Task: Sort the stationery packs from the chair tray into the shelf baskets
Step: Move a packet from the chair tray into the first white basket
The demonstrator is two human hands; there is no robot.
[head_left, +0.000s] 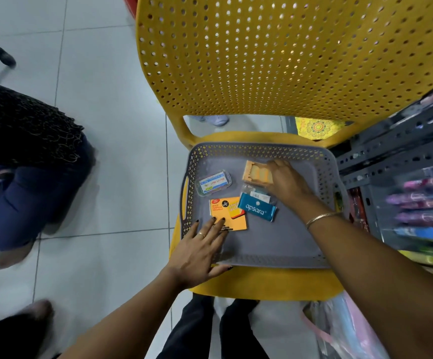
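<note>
A grey perforated tray [282,242] rests on the seat of a yellow chair [262,60]. In it lie a clear plastic box with a blue label [214,183], an orange sticky-note pack [229,212], a blue apsara pack [257,209] and an orange card pack [256,173]. My left hand [201,251] lies flat over the tray's near left corner, fingertips touching the sticky-note pack's lower edge. My right hand [286,181] reaches in from the right, fingers curled at the orange card pack and a clear packet under it; the grip itself is hidden.
A grey metal shelf [402,141] with blurred coloured pens [422,203] stands to the right of the chair. Another person in dark blue trousers [28,198] crouches on the white tiled floor at the left. A plastic bag [345,330] hangs at the lower right.
</note>
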